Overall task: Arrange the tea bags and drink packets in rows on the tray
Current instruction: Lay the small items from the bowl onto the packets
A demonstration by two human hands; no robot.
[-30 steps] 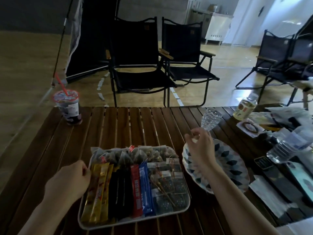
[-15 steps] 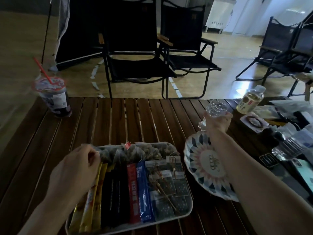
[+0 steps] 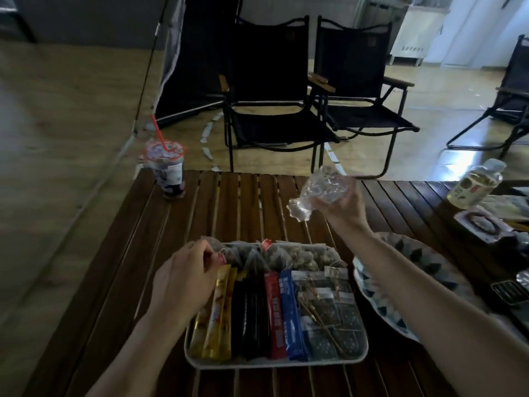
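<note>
No print legible, white characters on the slim red stick packet (image 3: 276, 316) and slim blue stick packet (image 3: 290, 313) in the middle of the white rectangular tray (image 3: 274, 364) — too blurred to read, label on the clear plastic bottle (image 3: 471, 186) at the right edge of the dark slatted wooden table (image 3: 243, 202) — blurred likewise

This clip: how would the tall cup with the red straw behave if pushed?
The cup is tall and narrow, so a push near its top would probably tip it rather than slide it. It stands close to the far left corner of the table, so it might fall off. The slat gaps could catch its base.
</note>
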